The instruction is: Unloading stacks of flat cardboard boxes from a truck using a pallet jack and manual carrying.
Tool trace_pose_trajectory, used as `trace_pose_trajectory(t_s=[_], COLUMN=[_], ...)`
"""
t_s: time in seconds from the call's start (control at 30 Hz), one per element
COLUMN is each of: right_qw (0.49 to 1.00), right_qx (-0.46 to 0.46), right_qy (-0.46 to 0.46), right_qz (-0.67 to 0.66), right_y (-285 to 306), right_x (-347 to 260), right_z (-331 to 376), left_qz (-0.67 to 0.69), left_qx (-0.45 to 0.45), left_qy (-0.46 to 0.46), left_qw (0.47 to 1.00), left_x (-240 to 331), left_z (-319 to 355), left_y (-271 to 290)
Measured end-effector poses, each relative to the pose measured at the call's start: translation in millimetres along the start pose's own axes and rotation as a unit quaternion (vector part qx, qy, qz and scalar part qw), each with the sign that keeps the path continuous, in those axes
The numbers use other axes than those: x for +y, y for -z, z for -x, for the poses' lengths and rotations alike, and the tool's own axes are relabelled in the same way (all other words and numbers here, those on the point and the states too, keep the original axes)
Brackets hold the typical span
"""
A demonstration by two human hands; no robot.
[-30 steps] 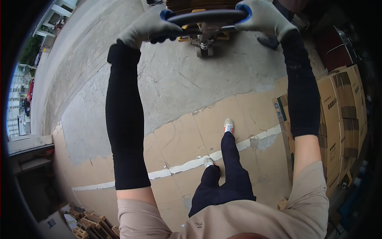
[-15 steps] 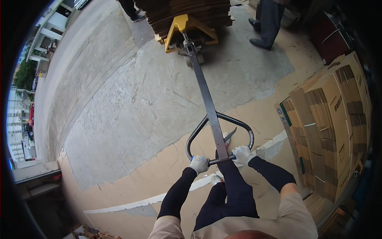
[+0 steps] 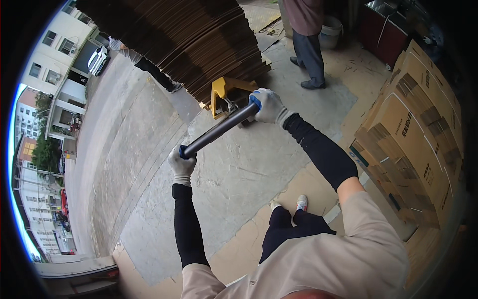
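The concrete floor (image 3: pixel 239 169) takes most of the view. It runs open and bare to my left toward the street, and ahead between me and the load. Nearer my feet it meets a band of flattened cardboard sheeting (image 3: pixel 249 244) along a ragged edge.

The stack of flat cardboard sheets (image 3: pixel 184 40) fills the upper middle. Its lower right edge overhangs the yellow pallet jack (image 3: pixel 221 89), which sits tucked under that corner. To my right, a wall of stacked cartons (image 3: pixel 413 149) closes that side; its near edge lies close beside my right arm, leaving little room there.

A person in dark trousers (image 3: pixel 308 50) stands beyond the jack on the right, well apart from the stack, with a white bucket (image 3: pixel 329 31) just behind. Another person (image 3: pixel 144 62) bends at the left edge of the stack.

The jack's handle bar (image 3: pixel 219 128) lies slanted across my front, high end to the right. My right hand (image 3: pixel 269 105), gloved white with blue trim, is closed round the upper end, near the yellow housing. My left hand (image 3: pixel 182 162), also gloved, is closed round the lower end. Both grasps are full wraps on the bar, arms extended, dark sleeves to the wrists.

My white shoes (image 3: pixel 301 202) rest at the seam of concrete and sheeting.
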State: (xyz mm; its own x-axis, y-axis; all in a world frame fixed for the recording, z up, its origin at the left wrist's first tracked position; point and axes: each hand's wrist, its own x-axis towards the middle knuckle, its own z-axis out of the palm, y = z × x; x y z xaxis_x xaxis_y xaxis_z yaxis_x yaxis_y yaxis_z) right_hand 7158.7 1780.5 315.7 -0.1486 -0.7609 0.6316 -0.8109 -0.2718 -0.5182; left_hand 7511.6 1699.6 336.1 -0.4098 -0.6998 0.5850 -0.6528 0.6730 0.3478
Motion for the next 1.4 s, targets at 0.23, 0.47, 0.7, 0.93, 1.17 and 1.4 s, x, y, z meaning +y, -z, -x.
trace_pose_trajectory(t_s=[0.23,0.47,0.7,0.93,1.17,1.4], right_qw=[0.999,0.993,0.983,0.961,0.954,0.950], right_qx=[0.031,0.114,0.118,0.154,0.034,0.065], right_qy=[-0.004,-0.027,-0.096,-0.139,-0.194,-0.207], right_qz=[-0.033,-0.027,-0.100,-0.185,-0.226,-0.222], right_y=[-29,-99,-142,-212,-238,-286], right_x=[62,111,156,207,272,321], right_z=[-105,-284,-397,-496,-617,-715], left_qz=[0.071,0.126,0.074,0.240,0.178,0.162], left_qx=[0.103,0.133,0.108,0.084,0.112,0.111], left_qy=[-0.042,0.027,0.032,0.155,0.169,0.179], left_qw=[0.991,0.983,0.991,0.955,0.963,0.964], left_x=[-38,-160,-223,-300,-339,-389], left_z=[-113,-283,-409,-515,-637,-748], left_y=[-42,-88,-123,-143,-182,-223])
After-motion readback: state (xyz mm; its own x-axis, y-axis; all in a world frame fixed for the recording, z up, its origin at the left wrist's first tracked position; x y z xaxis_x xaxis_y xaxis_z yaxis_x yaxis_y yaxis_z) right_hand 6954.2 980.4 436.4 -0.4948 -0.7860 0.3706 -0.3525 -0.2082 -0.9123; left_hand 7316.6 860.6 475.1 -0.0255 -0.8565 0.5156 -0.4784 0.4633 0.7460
